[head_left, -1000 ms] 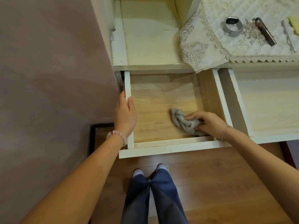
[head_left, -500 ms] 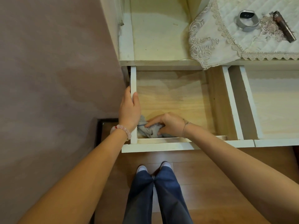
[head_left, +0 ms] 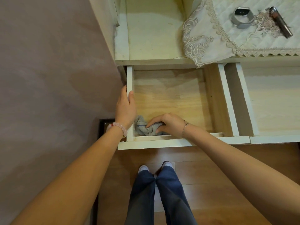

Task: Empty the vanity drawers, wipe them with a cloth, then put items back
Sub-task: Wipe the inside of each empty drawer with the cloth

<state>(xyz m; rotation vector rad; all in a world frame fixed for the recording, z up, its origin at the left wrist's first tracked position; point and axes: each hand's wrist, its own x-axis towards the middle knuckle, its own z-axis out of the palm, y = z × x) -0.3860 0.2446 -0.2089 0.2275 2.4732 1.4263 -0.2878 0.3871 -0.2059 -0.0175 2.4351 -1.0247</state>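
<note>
The left vanity drawer (head_left: 226,98) is pulled out, white-walled with a bare wooden bottom and nothing in it but the cloth. My right hand (head_left: 168,123) presses a crumpled grey cloth (head_left: 142,127) into the drawer's near left corner. My left hand (head_left: 125,108) grips the drawer's left wall, thumb inside, a bead bracelet on the wrist. A second open drawer (head_left: 246,101) lies to the right, its visible bottom bare.
On the vanity top a lace cloth (head_left: 211,38) carries a grey watch (head_left: 241,17) and a dark slim lighter-like object (head_left: 280,21). A mauve wall (head_left: 48,78) stands close on the left. My legs and feet (head_left: 155,184) are on the wooden floor below the drawer front.
My right hand has slid the cloth from the drawer's middle right to its near left corner. The left hand kept its grip on the drawer wall.
</note>
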